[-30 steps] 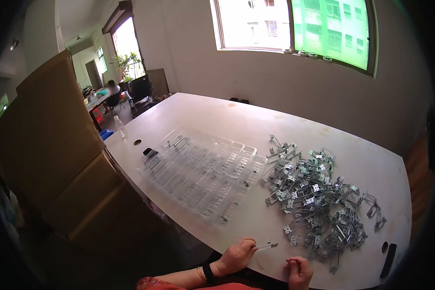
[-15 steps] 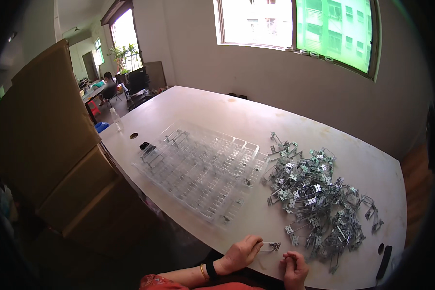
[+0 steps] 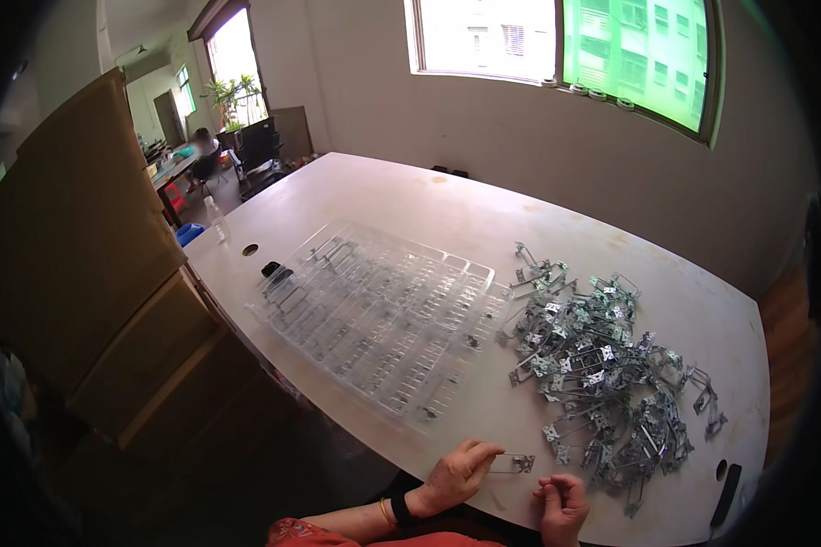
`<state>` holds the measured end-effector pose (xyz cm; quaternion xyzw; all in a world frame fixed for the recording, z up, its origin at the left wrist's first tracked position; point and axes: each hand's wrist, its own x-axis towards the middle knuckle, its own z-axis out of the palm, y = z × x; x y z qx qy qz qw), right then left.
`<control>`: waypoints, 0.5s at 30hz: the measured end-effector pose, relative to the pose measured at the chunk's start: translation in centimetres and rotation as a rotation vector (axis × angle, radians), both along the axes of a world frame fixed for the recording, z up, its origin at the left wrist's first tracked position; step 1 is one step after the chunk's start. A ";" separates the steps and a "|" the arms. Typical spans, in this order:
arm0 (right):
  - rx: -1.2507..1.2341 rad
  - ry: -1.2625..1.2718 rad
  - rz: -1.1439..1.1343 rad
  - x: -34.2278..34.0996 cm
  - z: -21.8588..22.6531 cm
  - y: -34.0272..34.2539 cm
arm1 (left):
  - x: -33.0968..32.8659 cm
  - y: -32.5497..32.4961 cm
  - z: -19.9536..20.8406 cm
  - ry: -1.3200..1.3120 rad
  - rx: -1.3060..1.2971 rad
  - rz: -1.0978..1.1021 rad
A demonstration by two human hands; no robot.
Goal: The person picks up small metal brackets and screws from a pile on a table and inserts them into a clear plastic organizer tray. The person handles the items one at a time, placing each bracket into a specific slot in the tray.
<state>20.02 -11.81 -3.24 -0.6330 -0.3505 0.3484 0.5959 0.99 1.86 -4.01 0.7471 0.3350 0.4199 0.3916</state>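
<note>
Near the table's front edge, my left hand (image 3: pixel 456 476) pinches one end of a small metal wire bracket (image 3: pixel 520 464), whose plate end points right. Just to the right, my right hand (image 3: pixel 564 507) has its fingers curled together; whether anything small is between them cannot be made out. A large heap of similar silvery metal brackets (image 3: pixel 602 365) lies beyond and to the right of my hands. Left of the heap rests a clear plastic tray (image 3: pixel 374 319) with many compartments, a few brackets lying in its far left part.
A black object (image 3: pixel 275 271) lies at the tray's left edge. A clear bottle (image 3: pixel 215 217) stands at the far left table edge. Cardboard boxes (image 3: pixel 91 228) rise left of the white table (image 3: pixel 410 187). A black strip (image 3: pixel 725 495) lies at the right edge. A person sits in the far room.
The view has shifted slightly. My left hand still holds the bracket in nearly the same place, and my right hand stays curled beside it.
</note>
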 end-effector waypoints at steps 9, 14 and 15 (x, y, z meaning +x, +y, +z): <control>0.078 -0.293 0.030 0.9 -2.2 0.5 | -1.0 -0.1 0.8 0.036 -0.123 -0.072; 0.060 -0.203 0.024 0.6 -1.9 0.7 | -1.2 0.2 0.0 0.011 -0.057 -0.110; 0.065 -0.206 0.019 0.5 -1.6 0.8 | -1.2 0.2 0.0 0.013 -0.058 -0.114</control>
